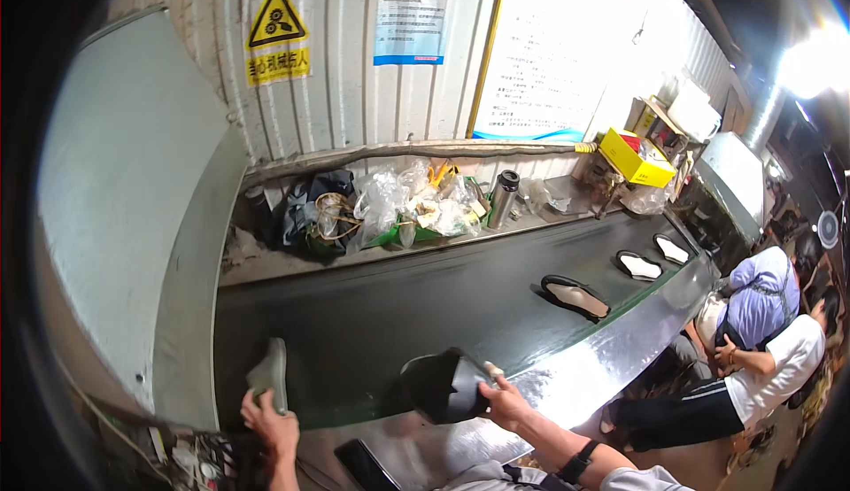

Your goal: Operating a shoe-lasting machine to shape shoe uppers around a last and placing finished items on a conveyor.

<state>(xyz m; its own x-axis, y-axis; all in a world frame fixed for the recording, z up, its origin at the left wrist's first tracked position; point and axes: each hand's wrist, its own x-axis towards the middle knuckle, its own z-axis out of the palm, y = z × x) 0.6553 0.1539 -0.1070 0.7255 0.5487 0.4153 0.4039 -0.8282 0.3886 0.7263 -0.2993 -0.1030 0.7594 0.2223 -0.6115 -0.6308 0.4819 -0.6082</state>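
Observation:
At the near left end of a dark conveyor belt [354, 314], my left hand [272, 425] has its fingers closed on the end of a grey-green shoe [270, 376]. My right hand [507, 402] grips a black, open-topped piece [438, 389] with a notched edge, above the belt's near side; its exact kind is unclear. Farther right on the belt lie a black shoe with a beige inside [575, 298] and two smaller-looking dark shoes with white insides, one [638, 266] nearer and another [670, 249] beyond it.
A shiny metal ledge [567, 385] runs along the near side, with a dark flat object [365, 464] on it. Behind the belt, a shelf carries plastic bags [398, 199], a steel flask [504, 197] and a yellow box [636, 159]. A grey panel [133, 181] stands left. People [766, 358] sit right.

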